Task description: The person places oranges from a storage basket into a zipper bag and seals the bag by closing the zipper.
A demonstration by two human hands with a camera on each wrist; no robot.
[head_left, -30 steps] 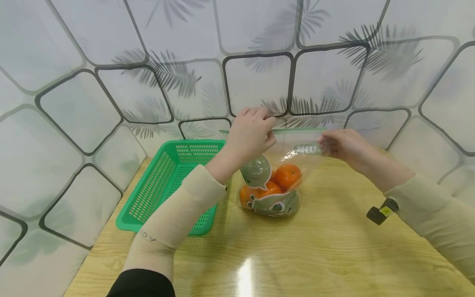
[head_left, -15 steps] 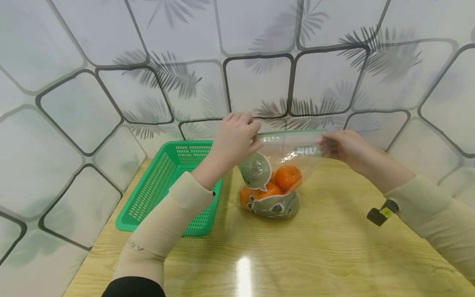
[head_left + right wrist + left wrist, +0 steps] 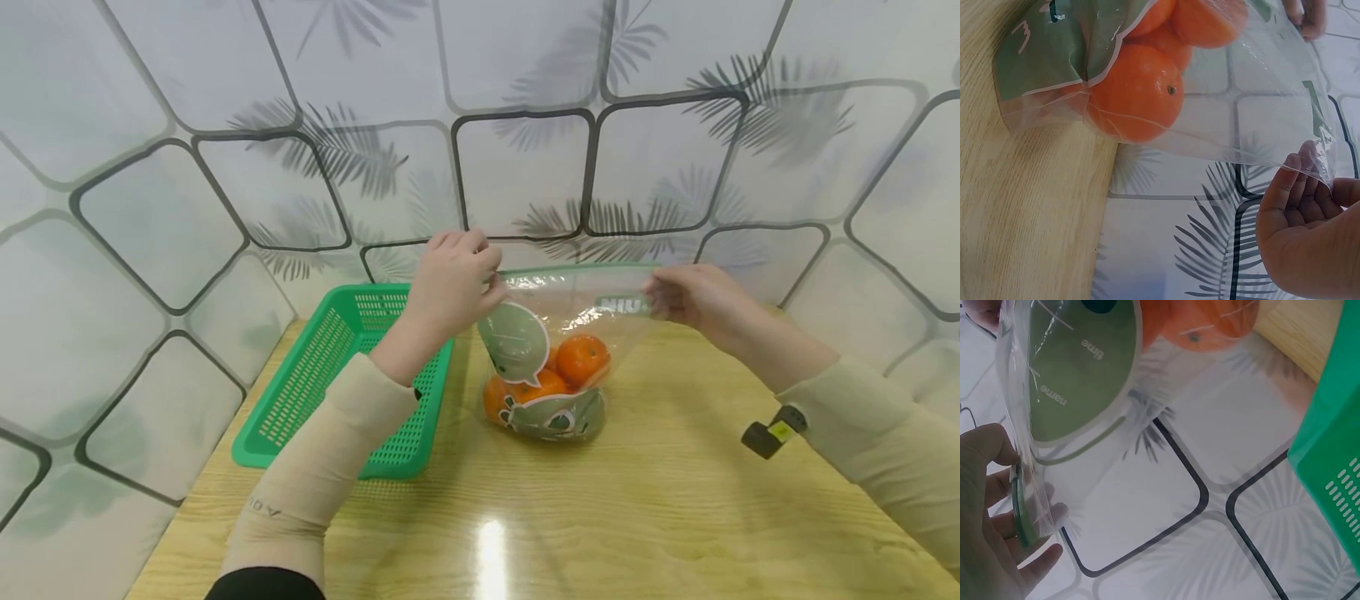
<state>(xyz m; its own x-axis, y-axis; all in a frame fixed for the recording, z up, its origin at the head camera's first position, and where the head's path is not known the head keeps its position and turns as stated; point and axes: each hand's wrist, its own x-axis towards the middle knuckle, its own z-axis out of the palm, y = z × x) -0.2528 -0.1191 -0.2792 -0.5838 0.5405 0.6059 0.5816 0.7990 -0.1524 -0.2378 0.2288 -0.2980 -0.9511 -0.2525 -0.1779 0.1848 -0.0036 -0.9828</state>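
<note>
A clear zip bag (image 3: 517, 340) with green print stands on the table, holding several oranges (image 3: 582, 359). My left hand (image 3: 454, 279) pinches the upper left corner of the bag at its green zip edge; the left wrist view shows the thumb and fingers on either side of that strip. At the opposite upper corner, my right hand (image 3: 697, 296) pinches the film between thumb and fingers, seen closely in the right wrist view. Between both hands the top edge is stretched nearly straight. One orange (image 3: 1138, 94) shows its stem spot through the film.
A green plastic basket (image 3: 300, 392) with slotted walls stands left of the bag, partly behind my left forearm. The wooden table (image 3: 600, 517) meets a patterned wall covering (image 3: 525, 175) at the back. A small black device (image 3: 772, 429) sits at my right cuff.
My left hand has moved left and slightly down along the bag's top edge to its left corner. The right hand and the oranges have stayed almost where they were.
</note>
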